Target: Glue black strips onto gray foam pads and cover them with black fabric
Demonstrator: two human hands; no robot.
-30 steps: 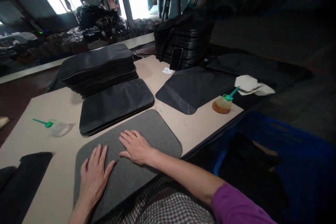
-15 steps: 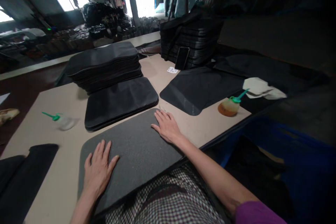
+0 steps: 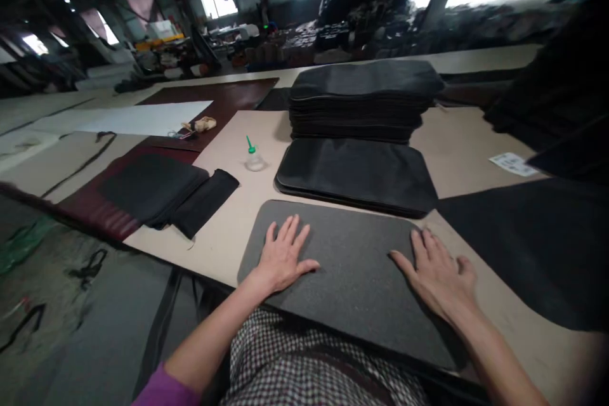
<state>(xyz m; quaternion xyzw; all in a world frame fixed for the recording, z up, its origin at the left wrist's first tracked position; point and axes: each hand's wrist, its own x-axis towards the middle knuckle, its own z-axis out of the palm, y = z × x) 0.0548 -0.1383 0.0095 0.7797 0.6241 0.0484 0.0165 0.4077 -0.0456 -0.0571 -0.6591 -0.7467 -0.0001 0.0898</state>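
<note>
A dark grey panel with rounded corners lies flat at the table's front edge, before my body. My left hand rests on its left part, fingers spread. Over the panel's right edge lies my right hand, palm down, fingers apart. Just behind the panel is a low stack of black rounded panels. A taller stack of similar black panels rises behind that one.
A small clear bottle with a green spout stands left of the stacks. Folded black pieces lie at the table's left edge. At right are a black sheet and a white label. The beige table ends at lower left.
The view has swung to the left, so the table's left side and the floor show more. Both hands still lie open on the panel.
</note>
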